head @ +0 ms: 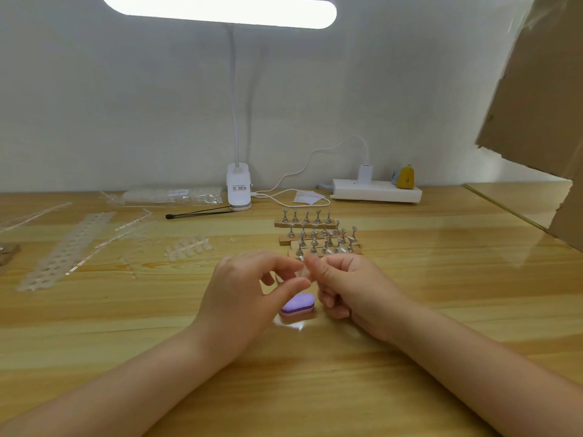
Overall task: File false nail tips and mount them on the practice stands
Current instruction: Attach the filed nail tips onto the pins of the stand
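Two bare forearms enter from six o'clock, with no sleeves, watch or rings visible. The left hand (249,291) and right hand (350,288) wear no gloves; fingers (285,290) show short, unpainted nails.

lamp base label (238,188): dark and red print, too small to read
plastic bag sticker (177,192): printed lines, unreadable
other readable text: none

Showing two hands (252,288), one purple filing block (298,305), four wooden bars (284,224) of metal practice stands, the stands too crowded for counting, one clip lamp (238,187), one white power strip (377,190), one cardboard box (536,105), and one black brush (202,212).
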A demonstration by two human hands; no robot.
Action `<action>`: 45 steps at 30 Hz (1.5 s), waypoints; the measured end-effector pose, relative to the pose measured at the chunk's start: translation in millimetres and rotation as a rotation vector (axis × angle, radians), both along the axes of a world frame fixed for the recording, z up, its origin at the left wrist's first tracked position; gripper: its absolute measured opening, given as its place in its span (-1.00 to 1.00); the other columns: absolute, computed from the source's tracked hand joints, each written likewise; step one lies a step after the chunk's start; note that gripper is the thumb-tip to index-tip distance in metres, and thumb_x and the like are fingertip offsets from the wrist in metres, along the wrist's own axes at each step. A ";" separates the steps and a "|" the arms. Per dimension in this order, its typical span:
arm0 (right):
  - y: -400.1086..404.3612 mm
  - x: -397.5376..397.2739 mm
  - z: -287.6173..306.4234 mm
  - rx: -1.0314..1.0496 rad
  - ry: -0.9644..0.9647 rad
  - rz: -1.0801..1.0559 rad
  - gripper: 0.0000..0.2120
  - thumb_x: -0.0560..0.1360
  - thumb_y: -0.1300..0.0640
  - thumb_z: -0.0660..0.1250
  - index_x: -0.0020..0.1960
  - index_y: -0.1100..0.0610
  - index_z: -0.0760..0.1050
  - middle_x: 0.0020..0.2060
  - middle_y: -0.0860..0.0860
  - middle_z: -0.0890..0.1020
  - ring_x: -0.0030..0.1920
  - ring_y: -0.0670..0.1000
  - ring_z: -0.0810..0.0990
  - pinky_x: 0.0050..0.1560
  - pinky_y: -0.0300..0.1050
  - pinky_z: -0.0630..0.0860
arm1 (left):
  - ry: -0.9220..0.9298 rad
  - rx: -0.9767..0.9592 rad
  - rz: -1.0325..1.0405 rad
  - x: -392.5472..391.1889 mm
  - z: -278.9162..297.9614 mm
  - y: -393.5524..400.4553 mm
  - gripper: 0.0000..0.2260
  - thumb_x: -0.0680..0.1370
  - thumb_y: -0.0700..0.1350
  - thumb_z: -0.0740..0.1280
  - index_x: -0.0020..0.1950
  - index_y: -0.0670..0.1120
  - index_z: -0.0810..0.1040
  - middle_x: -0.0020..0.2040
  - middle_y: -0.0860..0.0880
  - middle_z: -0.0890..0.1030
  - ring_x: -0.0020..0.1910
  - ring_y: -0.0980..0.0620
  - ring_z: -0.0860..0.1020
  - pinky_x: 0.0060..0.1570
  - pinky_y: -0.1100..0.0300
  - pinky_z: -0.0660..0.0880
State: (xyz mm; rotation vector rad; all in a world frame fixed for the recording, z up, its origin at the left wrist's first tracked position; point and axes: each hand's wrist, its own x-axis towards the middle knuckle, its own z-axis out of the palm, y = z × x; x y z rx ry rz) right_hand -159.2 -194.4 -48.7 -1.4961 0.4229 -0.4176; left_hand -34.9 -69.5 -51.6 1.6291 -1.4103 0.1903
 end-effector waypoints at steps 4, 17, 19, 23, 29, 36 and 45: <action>-6.9 -5.9 -1.7 -0.634 0.045 -0.317 -0.60 0.54 -0.08 0.30 -0.36 0.12 0.61 -0.64 -0.11 0.39 -0.57 -0.12 0.34 -0.47 -0.26 0.35 | 0.014 0.062 0.118 8.9 -5.6 -1.9 -0.84 0.40 0.06 0.47 -0.08 0.15 0.55 -0.25 0.26 0.58 -0.18 0.21 0.50 0.00 0.02 0.44; -10.8 6.6 -11.1 -1.333 0.469 -0.416 -0.65 0.59 -0.15 0.16 -0.03 0.00 0.65 -0.26 -0.07 0.66 -0.22 -0.02 0.60 -0.36 -0.19 0.37 | -0.101 0.219 0.250 18.9 -17.4 -8.9 -0.80 0.52 0.05 0.36 -0.01 0.15 0.33 -0.11 0.21 0.63 -0.06 0.17 0.51 -0.04 0.27 0.15; -13.1 7.3 -11.5 -1.324 0.455 -0.409 -0.66 0.60 -0.15 0.15 0.01 -0.01 0.64 -0.22 -0.07 0.67 -0.18 -0.01 0.60 -0.33 -0.18 0.39 | -0.102 0.221 0.248 18.7 -17.1 -8.6 -0.80 0.52 0.05 0.36 -0.01 0.14 0.33 -0.11 0.20 0.63 -0.07 0.18 0.50 -0.05 0.28 0.14; -14.2 6.4 -10.6 -1.352 0.366 -0.376 -0.74 0.60 -0.07 0.20 0.08 -0.05 0.64 -0.15 -0.07 0.70 -0.13 0.01 0.63 -0.24 -0.15 0.49 | -0.096 0.212 0.245 18.0 -17.0 -8.7 -0.80 0.52 0.04 0.37 -0.01 0.14 0.33 -0.12 0.19 0.63 -0.08 0.16 0.51 -0.03 0.26 0.16; -5.4 3.0 -10.3 -1.176 0.076 -0.406 -0.92 0.51 0.12 0.37 -0.11 0.07 0.64 -0.36 -0.13 0.56 -0.33 -0.10 0.49 -0.30 -0.15 0.44 | -0.103 0.093 0.227 17.5 -16.5 -7.7 -0.82 0.47 0.06 0.41 -0.02 0.08 0.46 -0.15 0.26 0.50 -0.09 0.16 0.50 0.01 0.18 0.27; 7.7 2.6 -10.7 -0.847 -0.100 -0.322 -0.91 0.46 0.24 0.44 -0.10 0.08 0.67 -0.33 -0.19 0.62 -0.28 -0.17 0.60 -0.21 -0.34 0.48 | -0.002 -0.094 0.037 11.9 -10.8 -5.4 -0.72 0.42 0.24 0.32 0.00 0.12 0.53 -0.10 0.29 0.53 -0.05 0.23 0.50 0.00 0.06 0.45; 9.2 2.3 -12.9 -0.890 -0.178 -0.270 -0.90 0.47 0.24 0.44 -0.05 0.10 0.68 -0.29 -0.08 0.66 -0.25 -0.09 0.61 -0.16 -0.11 0.56 | 0.016 -0.078 0.005 13.2 -10.9 -6.4 -0.76 0.40 0.24 0.32 -0.03 0.16 0.56 -0.11 0.22 0.57 -0.06 0.15 0.52 -0.01 -0.09 0.47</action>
